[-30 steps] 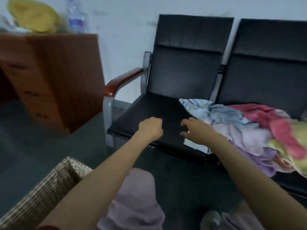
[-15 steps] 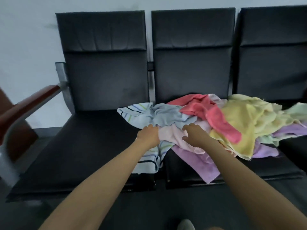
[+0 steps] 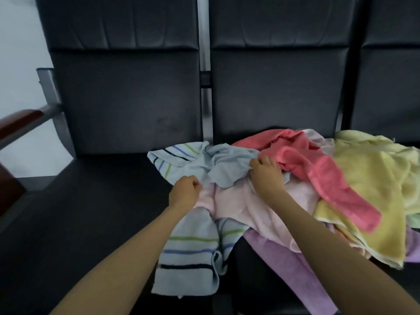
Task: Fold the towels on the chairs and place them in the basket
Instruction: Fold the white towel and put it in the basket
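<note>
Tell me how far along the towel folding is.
Done: nothing visible; no folded towel shows. In hand: the left hand and right hand each seem to have a grip on the crumpled pink towel. Left: striped towel, blue towel, coral towel, yellow towel and purple towel lie heaped on the chairs.

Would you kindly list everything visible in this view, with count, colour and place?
chairs: three, black, joined row
armrest: one, reddish-brown, far left
wall: one, white, behind chairs
striped towel: one, light blue with coloured stripes, hanging over seat front
light blue towel: one, plain, pile's left top
pale pink towel: one, pile's front
coral towel: one, draped across pile
yellow towel: at least one, pile's right
purple towel: one, beneath pile, hanging forward
left hand: one, gripping pale pink towel
right hand: one, apparently gripping light blue towel
</note>
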Available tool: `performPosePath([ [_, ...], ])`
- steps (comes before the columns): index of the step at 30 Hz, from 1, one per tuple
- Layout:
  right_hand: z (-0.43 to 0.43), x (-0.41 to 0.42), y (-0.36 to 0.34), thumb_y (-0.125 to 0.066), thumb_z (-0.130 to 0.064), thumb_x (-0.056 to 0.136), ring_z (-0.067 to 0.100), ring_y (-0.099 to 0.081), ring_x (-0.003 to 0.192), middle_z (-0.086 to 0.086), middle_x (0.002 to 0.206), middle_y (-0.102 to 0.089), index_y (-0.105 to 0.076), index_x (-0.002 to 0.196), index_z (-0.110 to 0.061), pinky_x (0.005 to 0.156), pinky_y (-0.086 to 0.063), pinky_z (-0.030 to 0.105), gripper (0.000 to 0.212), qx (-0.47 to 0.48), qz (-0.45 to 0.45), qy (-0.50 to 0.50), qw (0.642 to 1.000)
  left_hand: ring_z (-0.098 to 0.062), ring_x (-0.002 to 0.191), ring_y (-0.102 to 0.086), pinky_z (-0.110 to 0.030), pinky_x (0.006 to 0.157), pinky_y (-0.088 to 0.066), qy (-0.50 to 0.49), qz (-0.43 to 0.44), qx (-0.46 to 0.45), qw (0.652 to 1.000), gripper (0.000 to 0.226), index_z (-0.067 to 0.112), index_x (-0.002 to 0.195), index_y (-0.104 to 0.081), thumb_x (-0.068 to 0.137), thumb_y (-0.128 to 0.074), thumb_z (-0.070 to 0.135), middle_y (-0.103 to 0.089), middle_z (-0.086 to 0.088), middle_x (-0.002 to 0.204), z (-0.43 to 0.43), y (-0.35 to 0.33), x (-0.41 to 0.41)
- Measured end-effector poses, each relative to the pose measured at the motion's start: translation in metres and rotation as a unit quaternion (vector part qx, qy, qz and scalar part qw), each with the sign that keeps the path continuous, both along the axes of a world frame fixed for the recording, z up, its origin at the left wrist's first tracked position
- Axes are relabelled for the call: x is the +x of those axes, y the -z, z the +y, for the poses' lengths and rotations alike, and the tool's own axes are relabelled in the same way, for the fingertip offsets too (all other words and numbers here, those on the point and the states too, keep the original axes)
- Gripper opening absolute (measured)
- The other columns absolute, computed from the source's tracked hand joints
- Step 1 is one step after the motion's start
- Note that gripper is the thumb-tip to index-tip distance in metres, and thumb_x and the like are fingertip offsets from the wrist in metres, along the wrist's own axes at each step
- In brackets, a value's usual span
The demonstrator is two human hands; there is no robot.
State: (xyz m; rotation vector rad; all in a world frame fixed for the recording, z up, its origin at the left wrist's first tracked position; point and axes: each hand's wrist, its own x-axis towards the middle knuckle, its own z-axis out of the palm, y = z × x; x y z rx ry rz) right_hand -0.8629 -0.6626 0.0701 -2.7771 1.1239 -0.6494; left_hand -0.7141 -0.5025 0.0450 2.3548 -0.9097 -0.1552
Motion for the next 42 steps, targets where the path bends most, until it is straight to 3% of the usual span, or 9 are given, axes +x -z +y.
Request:
performPosePath([
  [4, 0.028, 0.002, -0.024, -0.044, -0.018, 0.085, 0.038, -0.054, 0.088, 0.017, 0.093, -0.062, -0.066, 0.093, -0.003, 0.077, -0.043, 0.046, 0.028, -0.031, -0.132, -0.027, 0.990, -0.014, 0.076, -0.052, -0.024, 0.062, -0.041, -0.080, 0.102, -0.196, 0.972, 0.011, 0.011, 0.093, -0.054, 0.098, -0.047, 0.018, -0.056, 0.000, 0.086, 0.019, -0.029, -0.002],
  [7, 0.065, 0.006, -0.063, -0.043, -0.015, 0.092, 0.037, -0.055, 0.089, 0.018, 0.097, -0.061, -0.061, 0.101, -0.003, 0.075, -0.046, 0.045, 0.023, 0.032, -0.202, -0.078, 0.976, -0.015, 0.077, -0.052, -0.032, 0.073, -0.051, -0.118, 0.166, -0.282, 0.937, 0.013, 0.012, 0.091, -0.049, 0.099, -0.041, 0.018, -0.051, 0.002, 0.083, 0.045, -0.056, -0.004],
  [12, 0.148, 0.012, -0.109, -0.043, -0.011, 0.095, 0.024, -0.049, 0.079, 0.004, 0.084, -0.053, -0.045, 0.084, -0.015, 0.069, -0.037, 0.035, 0.012, 0.099, -0.272, -0.176, 0.941, -0.016, 0.078, -0.053, -0.029, 0.066, -0.044, -0.132, 0.133, -0.281, 0.941, 0.015, 0.008, 0.100, -0.047, 0.100, -0.038, 0.019, -0.052, 0.000, 0.085, 0.126, -0.087, -0.014],
  [15, 0.206, 0.010, -0.120, -0.043, -0.017, 0.096, 0.023, -0.054, 0.081, 0.004, 0.089, -0.061, -0.053, 0.096, -0.011, 0.071, -0.043, 0.035, 0.011, 0.176, -0.205, -0.231, 0.935, -0.014, 0.074, -0.050, -0.028, 0.060, -0.038, -0.152, 0.095, -0.213, 0.961, 0.015, 0.006, 0.100, -0.048, 0.099, -0.041, 0.019, -0.055, -0.004, 0.088, 0.189, -0.086, -0.017],
  [21, 0.295, 0.006, -0.087, -0.057, -0.034, 0.093, 0.006, -0.055, 0.088, -0.006, 0.103, -0.062, -0.057, 0.119, -0.023, 0.082, -0.042, 0.019, 0.028, 0.265, 0.093, -0.417, 0.864, -0.036, 0.117, -0.046, -0.040, 0.099, -0.041, -0.242, 0.078, 0.003, 0.967, 0.029, 0.009, 0.118, -0.059, 0.091, -0.047, 0.012, -0.051, -0.019, 0.127, 0.294, -0.056, -0.005],
  [27, 0.276, -0.001, -0.036, -0.055, -0.030, 0.095, 0.018, -0.051, 0.116, 0.003, 0.126, -0.053, -0.055, 0.125, -0.018, 0.097, -0.039, 0.026, 0.033, 0.255, 0.114, -0.296, 0.913, -0.020, 0.104, -0.055, -0.025, 0.087, -0.041, -0.082, 0.050, -0.038, 0.995, 0.020, 0.016, 0.109, -0.063, 0.090, -0.057, 0.017, -0.055, -0.008, 0.118, 0.309, -0.044, -0.040],
  [34, 0.229, -0.009, -0.018, -0.044, -0.007, 0.091, 0.028, -0.039, 0.119, 0.008, 0.130, -0.041, -0.041, 0.135, -0.019, 0.092, -0.041, 0.034, 0.045, 0.136, 0.220, -0.177, 0.950, -0.013, 0.114, -0.041, -0.035, 0.099, -0.039, 0.129, 0.014, 0.150, 0.980, 0.045, 0.025, 0.117, -0.054, 0.082, -0.061, 0.054, -0.044, 0.007, 0.122, 0.276, -0.022, -0.079],
  [37, 0.217, -0.014, -0.015, -0.046, -0.013, 0.093, 0.029, -0.038, 0.121, 0.010, 0.130, -0.040, -0.037, 0.136, -0.017, 0.096, -0.042, 0.038, 0.045, 0.141, 0.256, -0.147, 0.945, -0.019, 0.111, -0.043, -0.033, 0.094, -0.039, 0.123, -0.054, 0.162, 0.978, 0.024, 0.018, 0.105, -0.057, 0.090, -0.056, 0.037, -0.045, 0.003, 0.117, 0.271, -0.011, -0.073],
  [42, 0.209, -0.020, -0.004, -0.055, -0.027, 0.090, 0.028, -0.050, 0.109, 0.012, 0.122, -0.047, -0.041, 0.129, -0.011, 0.089, -0.045, 0.037, 0.045, 0.173, 0.246, -0.127, 0.945, -0.018, 0.088, -0.050, -0.023, 0.071, -0.034, 0.078, 0.027, 0.068, 0.994, 0.011, 0.015, 0.087, -0.049, 0.097, -0.045, 0.017, -0.050, 0.000, 0.095, 0.271, -0.015, -0.059],
])
